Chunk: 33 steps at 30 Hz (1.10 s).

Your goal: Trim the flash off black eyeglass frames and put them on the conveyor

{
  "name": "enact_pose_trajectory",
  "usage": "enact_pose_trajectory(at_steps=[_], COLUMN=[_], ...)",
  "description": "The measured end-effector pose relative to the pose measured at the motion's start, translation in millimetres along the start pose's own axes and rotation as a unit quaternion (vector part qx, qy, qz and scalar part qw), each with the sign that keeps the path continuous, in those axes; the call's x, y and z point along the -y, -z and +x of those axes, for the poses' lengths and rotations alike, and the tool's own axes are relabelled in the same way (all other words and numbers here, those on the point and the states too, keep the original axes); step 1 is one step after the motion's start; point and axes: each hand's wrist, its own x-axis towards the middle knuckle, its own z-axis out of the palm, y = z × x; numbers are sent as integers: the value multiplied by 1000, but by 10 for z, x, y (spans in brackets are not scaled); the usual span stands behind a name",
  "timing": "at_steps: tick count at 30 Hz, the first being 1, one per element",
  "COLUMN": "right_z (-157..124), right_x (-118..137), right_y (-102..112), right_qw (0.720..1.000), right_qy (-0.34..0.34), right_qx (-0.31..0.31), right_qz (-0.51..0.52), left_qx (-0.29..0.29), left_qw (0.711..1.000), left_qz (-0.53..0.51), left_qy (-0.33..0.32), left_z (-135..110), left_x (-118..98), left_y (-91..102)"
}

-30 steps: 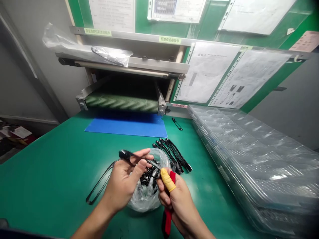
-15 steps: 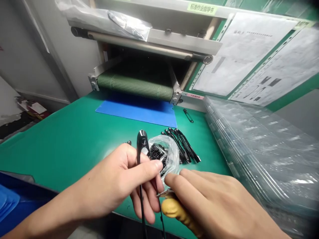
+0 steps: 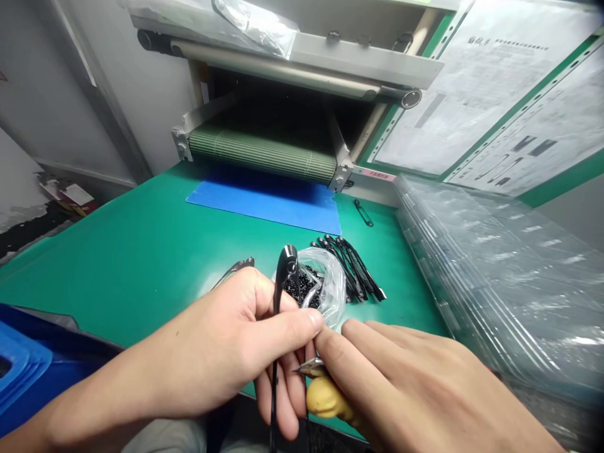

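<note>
My left hand (image 3: 236,352) pinches a long thin black plastic part (image 3: 282,277) between thumb and fingers and holds it upright, close to the camera. My right hand (image 3: 415,390) is closed round a tool with a metal tip (image 3: 306,367); a yellow finger cot (image 3: 325,400) covers its thumb. The tip touches the black part just below my left thumb. Behind both hands a clear plastic bag (image 3: 325,283) of small black pieces lies on the green table (image 3: 141,264). A bundle of similar black parts (image 3: 352,267) lies to the right of the bag.
A conveyor belt (image 3: 264,154) ends at a blue mat (image 3: 268,201) at the back. Stacked clear plastic trays (image 3: 495,277) fill the right side. A single black part (image 3: 363,212) lies near the conveyor. Another black part (image 3: 236,269) lies left of the bag. Blue trays (image 3: 19,371) sit at the lower left.
Both hands came toward the camera and off the bag. My left hand turned the black part from lying across to upright, and the right hand's tool tip came against it.
</note>
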Motion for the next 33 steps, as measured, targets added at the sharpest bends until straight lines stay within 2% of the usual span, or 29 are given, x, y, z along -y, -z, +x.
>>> enact_pose_trajectory(at_steps=[7, 12, 15, 17, 18, 20, 24, 26, 28, 29, 30, 31, 33], right_z=[-48, -87, -128, -147, -147, -120, 11, 65, 95, 107, 122, 145, 214], right_x=[17, 35, 15, 5, 5, 15, 7, -47, -129, -170, -207, -236, -262], right_y=[-54, -111, -131, -154, -175, -242, -409, -443, -427, -405, -378, -350, -303], right_qw=[999, 1000, 998, 988, 974, 921, 769, 694, 642, 630, 629, 638, 673], right_qy=[8, 8, -27, -83, -120, -191, -292, -332, -349, -349, -341, -327, -289], right_qx=[10, 13, 6, -6, -16, -61, -170, -211, -228, -226, -218, -206, -176], right_qz=[-29, 7, 54, 132, 193, 336, 543, 602, 643, 656, 664, 666, 658], left_qx=[7, -22, -25, -40, -59, -124, -270, -326, -352, -354, -346, -324, -250], left_qw=[999, 999, 998, 997, 996, 985, 925, 896, 877, 876, 885, 902, 934], left_qz=[-33, -39, -53, -61, -66, -84, -146, -81, 11, 27, 8, -40, -143], left_qy=[-9, 0, 1, -16, -32, -84, -226, -290, -328, -327, -311, -282, -210], left_z=[47, 56, 60, 75, 88, 126, 184, 158, 95, 60, 29, 5, -16], left_x=[80, 98, 79, 79, 89, 136, 339, 479, 607, 655, 685, 696, 667], left_y=[27, 5, 10, 26, 30, 17, -146, -258, -333, -348, -349, -340, -319])
